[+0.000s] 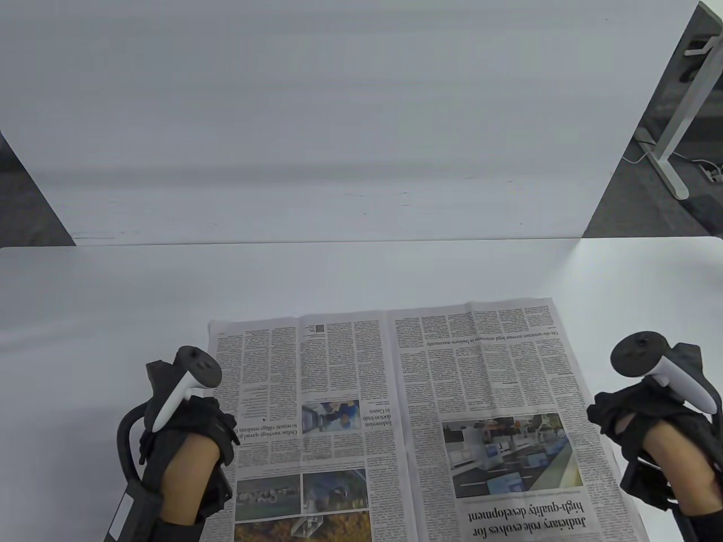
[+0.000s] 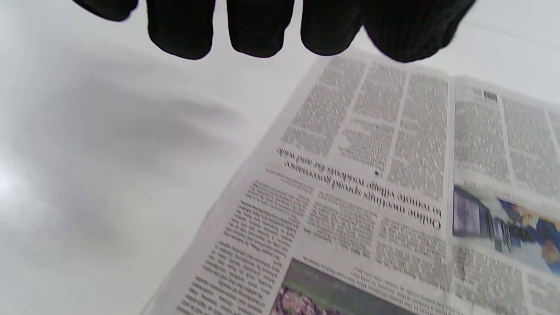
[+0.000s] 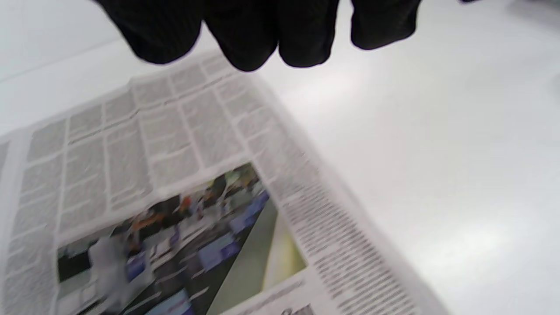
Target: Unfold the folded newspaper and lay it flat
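1. Lying opened out flat on the white desk (image 1: 113, 293), near the front edge: newspaper (image 1: 395, 418), two pages showing, centre crease running front to back.
2. Hovering just off the paper's left edge: left hand (image 1: 186, 435), fingers (image 2: 258, 30) curled, holding nothing.
3. Hovering just off the right edge: right hand (image 1: 649, 429), fingers (image 3: 245, 35) curled, grip empty.

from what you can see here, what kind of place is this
Most likely an office or lab set up for recording, not a home. A plain white table stands before a white partition board, with grey carpet and a white desk leg behind. Only a newspaper lies on the table.
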`<state>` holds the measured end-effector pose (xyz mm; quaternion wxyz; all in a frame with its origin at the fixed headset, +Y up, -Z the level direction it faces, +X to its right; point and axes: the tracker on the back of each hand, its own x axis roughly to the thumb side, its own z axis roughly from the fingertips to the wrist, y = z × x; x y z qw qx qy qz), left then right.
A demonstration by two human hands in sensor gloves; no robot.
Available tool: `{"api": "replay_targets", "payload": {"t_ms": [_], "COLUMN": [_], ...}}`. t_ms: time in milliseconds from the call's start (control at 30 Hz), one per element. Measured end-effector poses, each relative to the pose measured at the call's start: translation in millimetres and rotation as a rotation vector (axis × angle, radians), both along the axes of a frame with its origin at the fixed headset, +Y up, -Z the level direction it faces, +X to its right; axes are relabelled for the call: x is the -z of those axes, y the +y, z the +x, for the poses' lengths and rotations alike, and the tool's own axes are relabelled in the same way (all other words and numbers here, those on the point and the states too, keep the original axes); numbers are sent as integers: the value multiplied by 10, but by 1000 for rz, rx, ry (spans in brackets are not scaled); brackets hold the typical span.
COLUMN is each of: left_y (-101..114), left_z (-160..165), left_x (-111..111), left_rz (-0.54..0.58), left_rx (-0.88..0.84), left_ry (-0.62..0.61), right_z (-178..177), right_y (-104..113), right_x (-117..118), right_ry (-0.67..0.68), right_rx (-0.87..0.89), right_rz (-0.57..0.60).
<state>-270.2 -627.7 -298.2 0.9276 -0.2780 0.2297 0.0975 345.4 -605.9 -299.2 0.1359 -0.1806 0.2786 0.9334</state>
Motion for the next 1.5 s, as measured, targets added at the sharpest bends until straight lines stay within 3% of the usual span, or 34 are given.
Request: {"api": "replay_targets", "payload": {"t_ms": [133,267,433,500,633,800,967,1233,1500], "left_y": [203,347,373,262,-74,-781,-1200,-1421,-1456], "left_z": [-29,61,362,591,989,1486,1703,1745,1690], "left_x": [-17,62,288,437,653,881,975,998,1016], "left_rz": [52,140,321,410,482,330,298,154,148], "left_rx": [32,90,209,208,157,21,-47,-19,-59], "left_ry": [14,4,-35,-111,-275,-445,-502,-516,-498], "right_z": [110,49,-398,-690,-1173,-1784,-2102,-2129,-2065], "right_y": [281,405,260,50,-370,-977,-1381,-1706,-1718], "right_x": [60,208,452,554,736,931,1022,1059,1082], "right_ry": [-62,-97,37,128,253,389,444,452,421], "right_rx": [-83,-203,-462,-375,-224,-78,-56,-27,7], "right_rz": [82,251,540,599,557,455,335,204,219]}}
